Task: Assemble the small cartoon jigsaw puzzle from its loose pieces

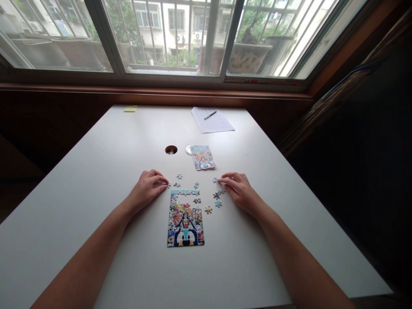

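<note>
A small colourful jigsaw puzzle (186,219), mostly assembled, lies on the white table (96,171) in front of me. Several loose pieces (216,196) are scattered above and to the right of it. My left hand (148,188) rests on the table at the puzzle's upper left, fingers curled, fingertips touching a loose piece (168,185). My right hand (237,189) lies at the upper right with fingers extended, its fingertips on a loose piece (215,180).
A printed reference picture (202,157) lies beyond the puzzle, beside a round metal lid (188,149) and a cable hole (171,149). Farther back are a paper sheet (212,120) with a pen (210,115) and a yellow note (130,109). Windows line the far wall.
</note>
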`<action>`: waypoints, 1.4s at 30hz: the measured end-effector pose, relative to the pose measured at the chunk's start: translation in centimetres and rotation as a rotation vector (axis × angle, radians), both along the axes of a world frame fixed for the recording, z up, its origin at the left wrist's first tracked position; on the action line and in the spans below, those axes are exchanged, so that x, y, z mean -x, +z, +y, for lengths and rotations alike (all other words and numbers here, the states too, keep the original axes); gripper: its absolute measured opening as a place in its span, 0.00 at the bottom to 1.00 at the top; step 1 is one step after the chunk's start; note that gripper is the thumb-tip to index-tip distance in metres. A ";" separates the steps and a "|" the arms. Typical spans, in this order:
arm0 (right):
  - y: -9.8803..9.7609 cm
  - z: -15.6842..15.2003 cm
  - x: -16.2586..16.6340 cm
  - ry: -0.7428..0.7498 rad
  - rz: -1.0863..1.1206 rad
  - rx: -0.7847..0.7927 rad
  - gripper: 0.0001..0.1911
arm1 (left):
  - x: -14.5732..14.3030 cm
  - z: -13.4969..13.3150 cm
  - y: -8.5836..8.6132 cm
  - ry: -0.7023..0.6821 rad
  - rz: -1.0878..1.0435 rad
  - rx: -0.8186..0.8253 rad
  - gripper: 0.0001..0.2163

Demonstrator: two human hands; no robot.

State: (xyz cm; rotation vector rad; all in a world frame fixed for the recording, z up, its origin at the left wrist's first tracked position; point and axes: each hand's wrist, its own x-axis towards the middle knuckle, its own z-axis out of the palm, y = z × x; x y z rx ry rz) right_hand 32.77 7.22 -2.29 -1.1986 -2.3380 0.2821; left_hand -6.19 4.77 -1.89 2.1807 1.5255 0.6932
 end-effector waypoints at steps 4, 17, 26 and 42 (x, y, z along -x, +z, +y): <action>0.1 0.0 0.0 0.002 -0.005 -0.006 0.17 | -0.1 0.0 0.1 -0.026 -0.026 0.013 0.08; 0.2 -0.1 0.1 0.009 -0.010 -0.022 0.18 | -0.1 -0.1 0.1 0.002 -0.104 0.098 0.07; 0.3 0.0 -0.1 0.003 0.020 -0.025 0.18 | 0.0 -0.3 0.9 0.076 -0.310 0.252 0.09; 4.0 -3.1 10.0 0.276 0.156 -0.012 0.12 | -3.7 -2.1 2.7 -0.035 -0.746 0.495 0.11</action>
